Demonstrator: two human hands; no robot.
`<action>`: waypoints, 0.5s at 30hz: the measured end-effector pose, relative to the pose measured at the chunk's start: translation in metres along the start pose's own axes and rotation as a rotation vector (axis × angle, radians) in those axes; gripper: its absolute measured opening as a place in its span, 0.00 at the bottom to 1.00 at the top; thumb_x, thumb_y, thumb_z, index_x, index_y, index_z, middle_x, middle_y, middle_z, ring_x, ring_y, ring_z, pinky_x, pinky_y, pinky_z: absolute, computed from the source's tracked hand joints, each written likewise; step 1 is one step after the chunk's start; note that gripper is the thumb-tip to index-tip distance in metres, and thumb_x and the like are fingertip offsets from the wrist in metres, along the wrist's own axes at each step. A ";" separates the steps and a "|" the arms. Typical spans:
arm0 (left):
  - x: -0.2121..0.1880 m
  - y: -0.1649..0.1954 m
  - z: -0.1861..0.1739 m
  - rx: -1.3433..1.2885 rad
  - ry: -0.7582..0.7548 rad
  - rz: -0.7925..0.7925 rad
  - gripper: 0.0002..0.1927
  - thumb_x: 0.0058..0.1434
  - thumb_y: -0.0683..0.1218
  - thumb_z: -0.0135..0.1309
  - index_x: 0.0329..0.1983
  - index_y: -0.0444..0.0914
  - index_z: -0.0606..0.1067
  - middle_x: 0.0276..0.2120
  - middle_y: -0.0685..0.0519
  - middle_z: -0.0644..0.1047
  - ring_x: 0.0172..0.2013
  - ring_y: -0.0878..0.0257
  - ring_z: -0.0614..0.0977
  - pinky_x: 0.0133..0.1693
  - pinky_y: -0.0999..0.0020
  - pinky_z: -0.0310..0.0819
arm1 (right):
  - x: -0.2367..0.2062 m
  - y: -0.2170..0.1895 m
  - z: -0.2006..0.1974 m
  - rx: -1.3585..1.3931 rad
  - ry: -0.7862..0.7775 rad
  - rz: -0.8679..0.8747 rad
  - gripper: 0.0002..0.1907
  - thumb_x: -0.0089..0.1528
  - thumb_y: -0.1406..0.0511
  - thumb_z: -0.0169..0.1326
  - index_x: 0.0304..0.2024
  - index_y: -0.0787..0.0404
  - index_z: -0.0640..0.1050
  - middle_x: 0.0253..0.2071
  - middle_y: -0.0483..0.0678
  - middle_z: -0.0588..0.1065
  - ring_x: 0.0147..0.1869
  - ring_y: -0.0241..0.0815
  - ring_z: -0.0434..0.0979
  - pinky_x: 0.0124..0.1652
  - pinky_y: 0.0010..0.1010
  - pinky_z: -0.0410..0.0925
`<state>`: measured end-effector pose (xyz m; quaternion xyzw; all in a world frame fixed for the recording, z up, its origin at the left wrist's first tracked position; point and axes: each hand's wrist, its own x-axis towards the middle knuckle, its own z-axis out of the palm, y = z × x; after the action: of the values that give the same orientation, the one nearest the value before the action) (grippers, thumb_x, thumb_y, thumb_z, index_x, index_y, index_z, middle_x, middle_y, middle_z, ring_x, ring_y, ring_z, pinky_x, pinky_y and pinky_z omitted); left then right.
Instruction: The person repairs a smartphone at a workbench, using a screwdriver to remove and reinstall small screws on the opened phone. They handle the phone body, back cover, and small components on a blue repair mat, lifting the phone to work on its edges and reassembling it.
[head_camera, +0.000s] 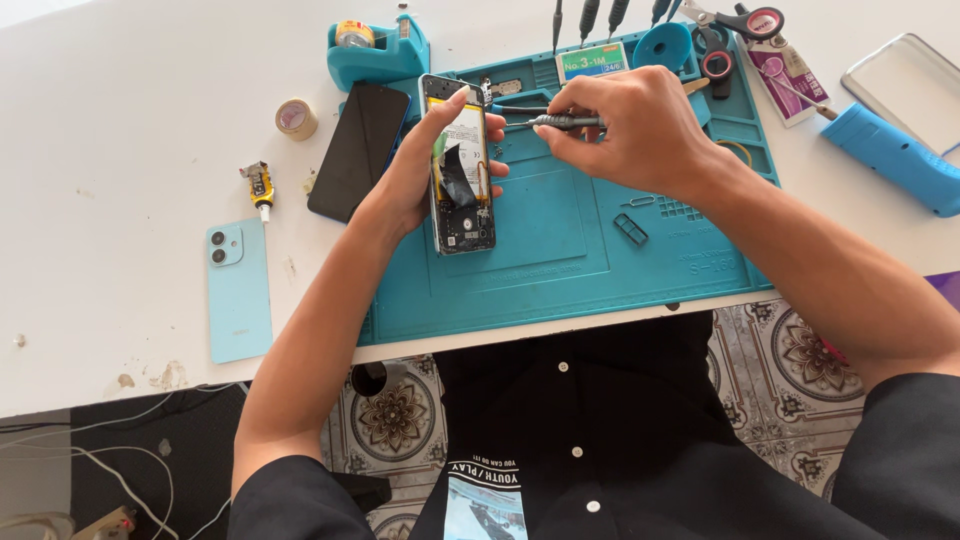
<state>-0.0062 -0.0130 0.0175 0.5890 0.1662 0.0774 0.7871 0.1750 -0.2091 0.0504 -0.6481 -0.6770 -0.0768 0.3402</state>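
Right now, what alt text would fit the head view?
The left hand holds an opened phone above a teal mat, while the right hand points a screwdriver at it. A light blue back cover lies on the white table.

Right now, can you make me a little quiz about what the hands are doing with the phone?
1. True or false: the left hand holds the opened phone up off the teal mat.
2. What does the right hand hold? A) scissors B) a thin screwdriver C) a roll of tape
3. Fill in: the light blue back cover lies on the white table, to the ____ of the mat.

Key
1. True; its fingers wrap the phone's edges.
2. B; the thin screwdriver points its tip toward the phone's top half.
3. Left.
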 end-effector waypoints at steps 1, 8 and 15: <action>0.000 0.000 0.000 -0.003 -0.005 0.003 0.40 0.60 0.71 0.48 0.56 0.31 0.74 0.45 0.46 0.75 0.40 0.56 0.86 0.40 0.58 0.87 | 0.000 0.000 0.000 -0.001 0.003 0.002 0.10 0.64 0.63 0.66 0.42 0.64 0.83 0.33 0.52 0.82 0.36 0.40 0.85 0.36 0.28 0.76; 0.002 -0.004 -0.002 -0.050 -0.073 0.050 0.40 0.64 0.70 0.43 0.58 0.31 0.72 0.51 0.40 0.78 0.41 0.54 0.86 0.41 0.56 0.87 | 0.000 0.002 -0.001 -0.022 0.002 0.005 0.10 0.65 0.62 0.66 0.42 0.64 0.83 0.32 0.52 0.82 0.36 0.40 0.85 0.36 0.28 0.76; 0.003 -0.010 -0.001 -0.079 -0.144 0.061 0.38 0.66 0.69 0.41 0.60 0.32 0.71 0.54 0.39 0.77 0.43 0.53 0.85 0.44 0.54 0.86 | -0.001 0.004 0.001 -0.040 -0.004 0.005 0.10 0.65 0.62 0.65 0.41 0.63 0.83 0.32 0.51 0.82 0.34 0.40 0.84 0.35 0.28 0.75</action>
<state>-0.0043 -0.0145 0.0073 0.5664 0.0881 0.0655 0.8168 0.1780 -0.2094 0.0480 -0.6565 -0.6745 -0.0883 0.3258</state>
